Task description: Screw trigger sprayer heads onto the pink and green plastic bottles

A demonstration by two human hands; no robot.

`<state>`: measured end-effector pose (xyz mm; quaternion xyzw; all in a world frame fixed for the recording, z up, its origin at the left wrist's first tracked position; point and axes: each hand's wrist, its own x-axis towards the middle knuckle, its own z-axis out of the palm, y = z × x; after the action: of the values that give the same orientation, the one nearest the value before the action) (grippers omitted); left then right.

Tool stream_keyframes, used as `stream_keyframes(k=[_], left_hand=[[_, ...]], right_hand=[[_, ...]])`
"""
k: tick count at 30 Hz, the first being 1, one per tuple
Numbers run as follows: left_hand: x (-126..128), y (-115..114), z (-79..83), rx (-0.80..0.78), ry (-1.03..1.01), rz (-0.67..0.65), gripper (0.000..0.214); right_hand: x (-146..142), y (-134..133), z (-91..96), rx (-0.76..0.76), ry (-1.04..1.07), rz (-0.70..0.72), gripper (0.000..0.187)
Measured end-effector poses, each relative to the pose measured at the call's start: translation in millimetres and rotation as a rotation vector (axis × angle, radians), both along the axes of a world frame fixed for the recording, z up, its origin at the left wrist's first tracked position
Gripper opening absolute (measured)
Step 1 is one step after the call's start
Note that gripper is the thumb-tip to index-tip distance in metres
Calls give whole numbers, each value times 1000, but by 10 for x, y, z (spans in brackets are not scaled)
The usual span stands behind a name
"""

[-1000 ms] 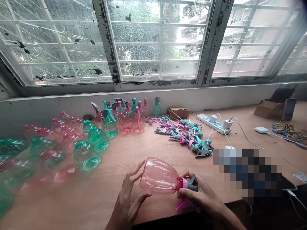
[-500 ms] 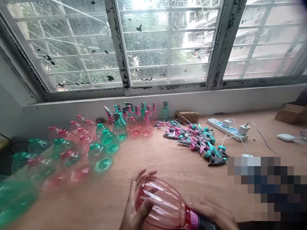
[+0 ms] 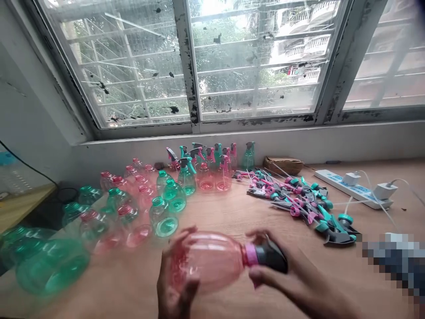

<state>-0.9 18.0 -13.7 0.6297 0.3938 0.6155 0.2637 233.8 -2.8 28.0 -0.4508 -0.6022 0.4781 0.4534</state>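
A clear pink spray bottle (image 3: 212,261) lies sideways above the table's near edge, its neck towards the right. My left hand (image 3: 175,274) is wrapped round its base end, slightly blurred. A black and pink trigger sprayer (image 3: 265,257) sits on the bottle's neck, with its pink collar against the neck. My right hand (image 3: 288,270) grips this sprayer, the thumb below near the collar and the fingers over the far side. Part of the trigger is hidden by the right hand.
Several open green and pink bottles (image 3: 166,226) stand on the left. Behind them, several bottles with sprayers (image 3: 222,173) line the wall. A pile of loose trigger sprayers (image 3: 299,199) lies right of centre, near a power strip (image 3: 352,190) and a brown box (image 3: 283,165).
The view has swung left. The bottle has turned from slanting down to the right to nearly level. My right hand has come up, now gripping the sprayer around its head and collar.
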Motion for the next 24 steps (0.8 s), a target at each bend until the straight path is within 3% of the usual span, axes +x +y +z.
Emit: stream_keyframes(k=[3,5,9,12,14,16,18,20,21,24], left_hand=[[-112,160,-117,-184,3,38,66],[-128,223,-245,-169,90,-7,65],[-47,272,-458,153,600,-57,65],[51,305,-542,413,938,-106,58],[118,342,-617,535,996,-71,48],[194,386,-735,624,980,27,36],[278,425,-880,667,883,166,25],[353,452,-1016,742,670,318,33],[381,460,-1074,753,650,337,34],[436,472,-1201,725,818,226,29]], right_hand=[[-50,584,613,307,-138,225,22],[-125,1037,999,455,-128,238,20],[-471,1987,1575,758,-132,-46,23],[-880,2660,1839,728,-165,-141,25],[-1186,3034,1950,723,-245,-159,27],[-1499,3323,2011,812,-402,-169,25],[-1807,3531,2019,902,-606,-162,27],[-2095,3677,1968,921,-793,-118,27],[-2226,3736,1920,922,-834,-104,26],[-2534,3889,1692,904,-939,-91,23]])
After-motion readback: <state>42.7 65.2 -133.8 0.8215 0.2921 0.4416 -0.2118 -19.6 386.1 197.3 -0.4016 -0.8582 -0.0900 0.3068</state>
